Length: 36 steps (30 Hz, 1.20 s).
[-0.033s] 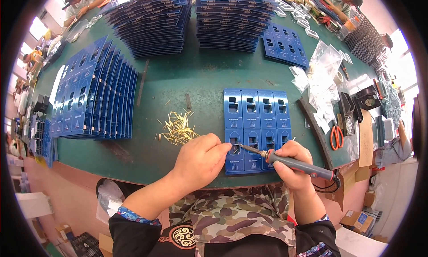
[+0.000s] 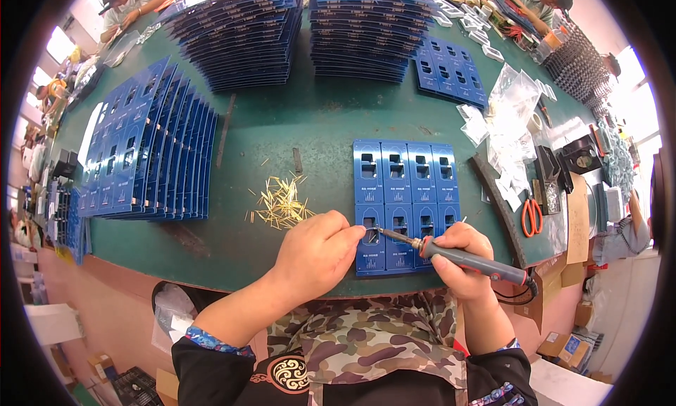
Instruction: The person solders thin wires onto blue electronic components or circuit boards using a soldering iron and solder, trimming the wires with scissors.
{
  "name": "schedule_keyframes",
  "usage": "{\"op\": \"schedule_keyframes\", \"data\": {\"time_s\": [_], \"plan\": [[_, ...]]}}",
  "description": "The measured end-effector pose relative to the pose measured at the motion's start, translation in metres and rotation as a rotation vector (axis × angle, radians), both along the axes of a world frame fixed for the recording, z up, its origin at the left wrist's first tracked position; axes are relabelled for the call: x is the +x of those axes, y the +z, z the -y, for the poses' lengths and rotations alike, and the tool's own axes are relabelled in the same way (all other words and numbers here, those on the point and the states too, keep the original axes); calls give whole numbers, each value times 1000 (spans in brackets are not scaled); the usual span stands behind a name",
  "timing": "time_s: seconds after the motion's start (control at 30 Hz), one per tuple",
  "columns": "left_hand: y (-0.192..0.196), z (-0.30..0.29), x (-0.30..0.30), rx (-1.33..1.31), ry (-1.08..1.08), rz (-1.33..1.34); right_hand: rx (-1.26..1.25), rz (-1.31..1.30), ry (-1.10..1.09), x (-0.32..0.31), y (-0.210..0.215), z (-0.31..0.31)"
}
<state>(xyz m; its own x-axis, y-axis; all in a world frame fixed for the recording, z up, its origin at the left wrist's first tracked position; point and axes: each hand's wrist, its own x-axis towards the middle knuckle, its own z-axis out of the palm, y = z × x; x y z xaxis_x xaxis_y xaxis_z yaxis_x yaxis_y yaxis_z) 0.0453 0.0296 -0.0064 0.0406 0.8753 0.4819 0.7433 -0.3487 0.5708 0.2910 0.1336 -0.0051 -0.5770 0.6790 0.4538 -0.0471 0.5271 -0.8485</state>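
Observation:
A blue circuit board panel (image 2: 367,259) with rows of rectangular cutouts lies flat on the green table in front of me. My right hand (image 2: 461,259) is wrapped round the grey-and-orange handle of a soldering iron (image 2: 479,263). Its metal tip points left and meets the panel's lower left part, by a cutout. My left hand (image 2: 317,251) is closed in a pinch at that same cutout, fingertips close to the iron's tip. Whatever thin piece it pinches is too small to name. Left of the panel, a loose pile of thin gold-coloured pins (image 2: 280,202) lies on the table.
Tall stacks of blue panels (image 2: 243,43) stand at the back, and another stack (image 2: 144,149) leans at the left. Orange-handled scissors (image 2: 531,217), clear plastic bags (image 2: 508,117) and a dark curved strip (image 2: 498,212) lie to the right. Other people sit across the table.

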Motion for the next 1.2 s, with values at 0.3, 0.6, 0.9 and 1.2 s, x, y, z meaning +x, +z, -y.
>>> {"op": "schedule_keyframes", "data": {"time_s": [0.3, 0.6, 0.9, 1.2], "plan": [[0, 0, 0, -10, -3, -5, 64, 35, 13, 0, 1, -1], [-1, 0, 0, 8, 14, 2, 59, 35, 28, -1, 4, -1], [0, 1, 1, -14, 11, -9, 100, 65, 50, -2, 4, -1], [0, 2, 1, 13, -30, 15, -51, -52, -29, 8, -1, 2]]}}
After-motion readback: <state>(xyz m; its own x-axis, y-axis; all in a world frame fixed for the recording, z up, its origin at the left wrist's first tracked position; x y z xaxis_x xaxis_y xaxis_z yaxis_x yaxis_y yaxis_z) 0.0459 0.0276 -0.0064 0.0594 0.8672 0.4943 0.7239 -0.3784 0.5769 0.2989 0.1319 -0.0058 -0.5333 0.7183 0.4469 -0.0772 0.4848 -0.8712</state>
